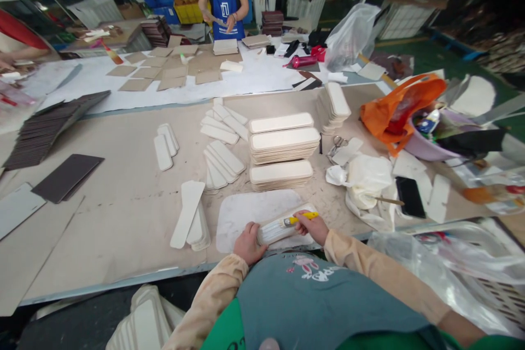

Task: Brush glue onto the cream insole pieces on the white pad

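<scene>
In my right hand (315, 228) is a small flat paintbrush (292, 221) with a yellow handle, its fingers closed round it. The bristles rest on an oblong cream panel (270, 233) with rounded ends, which bears whitish wet-looking streaks. My left hand (249, 244) grips the left end of that panel, thumb at the near edge. Beneath the panel lies a pale sheet (235, 213) with rounded corners. Just beyond it stand neat stacks of like panels (281, 172), and a fanned group (223, 163) sits to their left.
Nearer left is a pile of panels (187, 216). Dark boards (68, 176) lie far left. On the right are scissors (338, 145), a white bag (369, 178) with a stick, a black phone (410, 197) and an orange bag (402, 109). A co-worker (225, 3) stands across the tables.
</scene>
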A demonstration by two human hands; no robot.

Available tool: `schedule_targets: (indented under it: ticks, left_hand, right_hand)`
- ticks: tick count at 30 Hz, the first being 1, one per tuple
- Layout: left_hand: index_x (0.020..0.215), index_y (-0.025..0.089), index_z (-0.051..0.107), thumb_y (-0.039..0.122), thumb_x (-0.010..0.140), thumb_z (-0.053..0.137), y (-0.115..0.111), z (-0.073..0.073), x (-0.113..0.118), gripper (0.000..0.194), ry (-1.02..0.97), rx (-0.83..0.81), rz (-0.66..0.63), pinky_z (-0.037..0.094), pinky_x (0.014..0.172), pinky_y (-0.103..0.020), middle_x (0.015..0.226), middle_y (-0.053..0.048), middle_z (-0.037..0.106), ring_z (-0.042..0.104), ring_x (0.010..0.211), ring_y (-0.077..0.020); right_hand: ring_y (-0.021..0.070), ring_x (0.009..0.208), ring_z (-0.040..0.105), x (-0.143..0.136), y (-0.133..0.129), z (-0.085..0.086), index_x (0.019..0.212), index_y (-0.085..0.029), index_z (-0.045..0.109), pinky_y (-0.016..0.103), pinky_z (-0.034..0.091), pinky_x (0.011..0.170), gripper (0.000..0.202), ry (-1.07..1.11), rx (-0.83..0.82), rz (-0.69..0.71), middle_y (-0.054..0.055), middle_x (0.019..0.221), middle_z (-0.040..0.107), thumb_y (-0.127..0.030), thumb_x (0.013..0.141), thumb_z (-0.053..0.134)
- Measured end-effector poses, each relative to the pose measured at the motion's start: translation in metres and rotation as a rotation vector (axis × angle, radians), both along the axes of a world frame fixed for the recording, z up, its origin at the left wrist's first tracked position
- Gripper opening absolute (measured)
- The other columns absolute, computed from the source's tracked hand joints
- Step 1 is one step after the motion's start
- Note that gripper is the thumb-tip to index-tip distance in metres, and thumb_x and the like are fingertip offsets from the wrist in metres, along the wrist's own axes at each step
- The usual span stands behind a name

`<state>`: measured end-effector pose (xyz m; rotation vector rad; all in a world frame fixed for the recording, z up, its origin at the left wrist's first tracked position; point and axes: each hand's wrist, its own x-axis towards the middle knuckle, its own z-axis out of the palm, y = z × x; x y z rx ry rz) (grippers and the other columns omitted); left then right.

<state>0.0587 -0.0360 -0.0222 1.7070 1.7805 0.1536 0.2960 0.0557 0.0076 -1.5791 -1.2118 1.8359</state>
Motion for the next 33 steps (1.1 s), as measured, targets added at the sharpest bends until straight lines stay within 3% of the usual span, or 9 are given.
schedule_targets:
  ticks: [13,20,27,30,33]
  left_hand:
    - [0.124,0.022,0.039,0.037,0.068,0.063,0.002,0.011,0.004,0.063,-0.005,-0.034,0.031,0.039,0.097,-0.033,0.133,-0.008,0.04,0.047,0.118,-0.0233]
    - [0.123,0.023,0.038,0.037,0.068,0.062,0.002,0.01,0.004,0.062,0.005,-0.04,0.023,0.041,0.096,-0.032,0.133,-0.007,0.04,0.049,0.114,-0.0229]
    - [0.124,0.021,0.041,0.043,0.063,0.067,-0.005,0.01,0.0,0.07,-0.012,0.014,0.012,0.043,0.096,-0.035,0.132,-0.009,0.041,0.05,0.112,-0.0249]
    - [0.127,0.02,0.04,0.051,0.066,0.064,-0.006,0.018,-0.012,0.073,-0.002,0.1,0.071,0.041,0.099,-0.037,0.137,-0.011,0.038,0.046,0.118,-0.0258]
    - [0.124,0.017,0.046,0.049,0.078,0.053,-0.002,0.031,-0.044,0.057,0.138,0.239,0.253,0.034,0.104,-0.041,0.133,-0.013,0.043,0.041,0.122,-0.0263]
  right_hand:
    - [0.0144,0.048,0.056,0.071,0.016,0.006,0.084,-0.021,0.057,0.025,0.044,0.045,0.024,-0.138,0.044,-0.176,0.0,0.059,0.061,-0.043,0.078,0.052]
    - [0.0144,0.044,0.053,0.085,0.015,0.012,0.084,-0.02,0.057,0.026,0.043,0.044,0.032,-0.181,0.1,-0.277,-0.001,0.055,0.059,-0.05,0.073,0.054]
    - [0.017,0.048,0.054,0.093,0.011,0.024,0.086,-0.021,0.058,0.031,0.044,0.045,0.033,-0.162,0.145,-0.278,0.003,0.06,0.06,-0.05,0.071,0.058]
    - [0.0183,0.05,0.054,0.104,0.009,0.02,0.088,-0.024,0.06,0.035,0.045,0.046,0.031,-0.137,0.194,-0.333,0.008,0.065,0.059,-0.05,0.071,0.06]
    - [0.0201,0.052,0.054,0.114,0.008,0.016,0.087,-0.028,0.059,0.04,0.044,0.048,0.025,-0.091,0.233,-0.367,0.013,0.069,0.058,-0.047,0.072,0.06]
